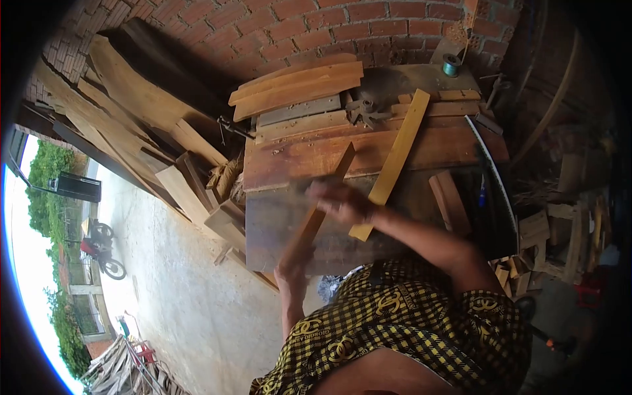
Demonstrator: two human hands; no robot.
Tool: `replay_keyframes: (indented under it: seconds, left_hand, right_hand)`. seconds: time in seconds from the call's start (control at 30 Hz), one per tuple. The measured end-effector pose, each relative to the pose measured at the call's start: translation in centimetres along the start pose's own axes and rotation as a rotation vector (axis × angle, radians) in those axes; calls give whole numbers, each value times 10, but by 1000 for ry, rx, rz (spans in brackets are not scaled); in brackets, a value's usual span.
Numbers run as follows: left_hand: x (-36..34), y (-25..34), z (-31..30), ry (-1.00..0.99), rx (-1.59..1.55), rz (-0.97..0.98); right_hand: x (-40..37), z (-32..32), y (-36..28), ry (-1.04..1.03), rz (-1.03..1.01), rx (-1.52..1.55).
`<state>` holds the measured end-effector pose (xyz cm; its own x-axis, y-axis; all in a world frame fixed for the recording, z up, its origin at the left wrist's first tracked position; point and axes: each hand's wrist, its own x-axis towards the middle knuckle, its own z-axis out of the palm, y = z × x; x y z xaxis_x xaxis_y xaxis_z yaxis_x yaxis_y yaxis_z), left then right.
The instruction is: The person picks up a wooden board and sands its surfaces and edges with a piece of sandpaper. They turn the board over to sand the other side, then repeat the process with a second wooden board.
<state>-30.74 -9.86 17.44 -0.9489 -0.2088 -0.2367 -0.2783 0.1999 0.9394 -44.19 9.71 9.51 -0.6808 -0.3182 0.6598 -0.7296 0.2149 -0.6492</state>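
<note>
My left hand (pixel 293 270) is wrapped round the lower end of a narrow brown wooden strip (pixel 309 234), near the workbench's front left corner. The strip slants up and away over the bench. My right hand (pixel 342 203) lies across its middle, blurred, with fingers curled together; anything under them is hidden. Beyond the right hand, the strip's far end shows. A longer yellowish board (pixel 399 148) lies slanted on the bench, passing behind my right wrist.
Planks (pixel 296 89) and a dark metal cutter (pixel 367 113) lie at the bench's (pixel 263 224) back. A curved saw blade (pixel 494 171), a blue tool (pixel 482 194) and a short wood block (pixel 449 201) are at right. Tall boards (pixel 141 92) lean at left; a thread spool (pixel 451 64) stands behind.
</note>
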Motion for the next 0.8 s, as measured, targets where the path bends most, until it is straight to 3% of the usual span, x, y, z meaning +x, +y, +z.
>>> replay_keyframes:
  seconds: [0.03,0.1,0.13,0.2,0.27,0.37,0.43,0.47,0.53,0.57,0.6,0.63,0.7,0.73,0.8]
  left_hand:
    - [-1,-1,0,-4,28,-19]
    - [-3,0,5,19,-9,-30]
    - [-2,2,6,33,-49,-20]
    - [4,7,3,10,-45,2]
    - [2,8,-1,-22,-36,30]
    - [-7,5,3,66,243,-68]
    - [-6,6,10,-5,-160,-34]
    - [-8,5,10,-6,-156,-34]
    - [-8,5,13,20,-126,-4]
    - [-4,8,13,15,-133,13]
    - [-3,12,9,14,-97,16]
    - [-2,13,9,13,-60,21]
    - [-7,11,8,45,-36,23]
    - [-10,9,7,81,-5,9]
    - [-13,7,11,75,-37,-25]
  right_hand:
    - [2,-13,35,56,156,-181]
    - [15,-36,55,129,639,42]
    - [15,-28,41,119,641,52]
    - [11,-3,-15,-47,43,-51]
    - [11,5,-92,-196,-195,110]
    - [4,8,-56,-137,-81,211]
    - [2,-7,16,92,100,-76]
    - [1,-13,34,96,102,-75]
    - [6,-26,55,147,310,-251]
    - [5,-19,28,62,329,-210]
    - [3,-5,1,-34,76,-175]
    - [5,0,-52,-104,-40,-10]
    - [-6,10,-96,-235,-258,188]
    - [-4,6,-85,-235,-258,192]
    - [-1,-9,-38,-125,-29,144]
